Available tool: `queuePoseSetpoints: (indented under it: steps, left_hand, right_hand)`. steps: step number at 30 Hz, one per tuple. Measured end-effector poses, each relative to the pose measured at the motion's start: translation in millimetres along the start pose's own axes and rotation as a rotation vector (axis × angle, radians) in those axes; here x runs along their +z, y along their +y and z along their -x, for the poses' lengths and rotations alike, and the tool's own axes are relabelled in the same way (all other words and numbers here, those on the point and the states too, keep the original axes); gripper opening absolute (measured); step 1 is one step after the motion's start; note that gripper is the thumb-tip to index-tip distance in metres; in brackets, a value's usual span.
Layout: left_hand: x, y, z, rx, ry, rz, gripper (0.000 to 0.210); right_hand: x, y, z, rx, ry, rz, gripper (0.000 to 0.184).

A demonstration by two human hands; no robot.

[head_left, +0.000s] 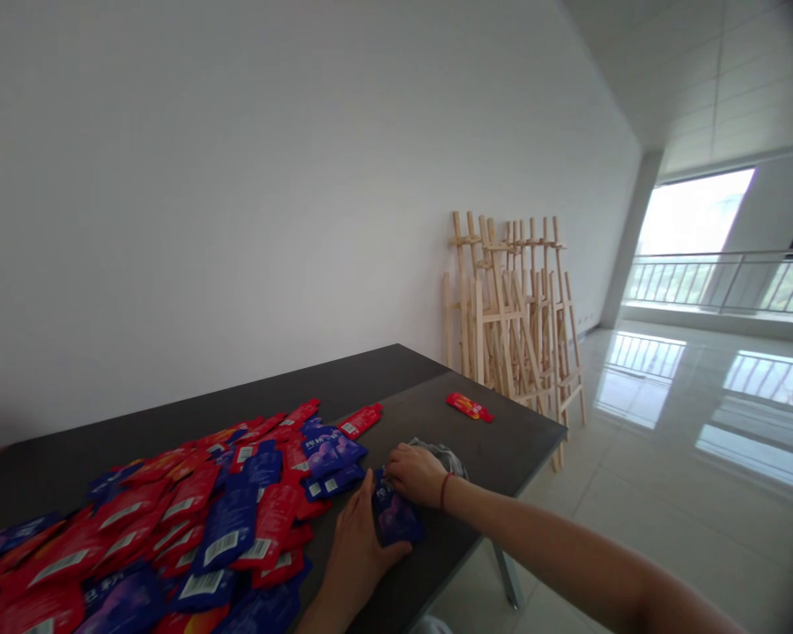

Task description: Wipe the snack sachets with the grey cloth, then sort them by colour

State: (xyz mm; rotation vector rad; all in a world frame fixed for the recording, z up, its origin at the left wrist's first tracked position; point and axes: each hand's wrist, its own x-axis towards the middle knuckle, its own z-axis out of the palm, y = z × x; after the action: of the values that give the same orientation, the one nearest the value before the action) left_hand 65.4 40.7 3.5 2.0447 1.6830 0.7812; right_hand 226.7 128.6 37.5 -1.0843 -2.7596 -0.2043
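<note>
A blue pouch (396, 519) with pale lettering and purple fruit pictures lies near the front edge of the dark table. My left hand (357, 550) frames it from the left, fingers along its side and thumb across its lower end, gripping it. My right hand (418, 475), with a red string at the wrist, has its fingers curled down at the pouch's top end; the fingertips are partly hidden. Crumpled grey cloth (444, 454) shows just behind the right hand. Left of my hands spreads a heap of red pouches (188, 493) and blue pouches (228, 526), many with barcodes upward.
One red pouch (469, 407) lies apart at the right of the dark table (396, 374); another red pouch (360, 421) lies at the heap's edge. Wooden easels (508, 308) lean by the white wall beyond the table. Glossy floor tiles and a window railing (720, 280) are at right.
</note>
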Motion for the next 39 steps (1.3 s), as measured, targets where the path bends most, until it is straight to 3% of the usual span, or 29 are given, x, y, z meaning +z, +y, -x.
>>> queuePoseSetpoints:
  steps: [6,15,19,24,31,35,39]
  left_hand:
    - [0.9,0,0,-0.003,0.010,-0.005,0.102]
    - [3.1,-5,-1,0.019,0.026,0.023,0.101]
    - [0.8,-2,1,0.031,0.026,0.022,0.101]
    - [0.5,-3,1,0.031,0.026,0.017,0.103]
    - [4.3,-9,-2,0.073,0.034,0.009,0.104]
    - [2.8,-8,-2,0.058,0.028,0.010,0.104]
    - [2.2,-8,-3,0.047,0.031,0.017,0.104]
  right_hand:
    - [2,-2,-7,-0.071,-0.006,0.016,0.021]
    - [-9,-1,32,-0.309,0.044,-0.105,0.039]
    - [-16,14,57,-0.244,0.039,-0.172,0.052]
    - [-20,19,69,-0.048,0.009,-0.178,0.031]
    - [-15,-6,72,-0.318,-0.007,-0.137,0.034]
    - [-10,-4,75,-0.266,0.006,-0.092,0.033]
    - [-12,-6,57,-0.222,0.018,-0.033,0.030]
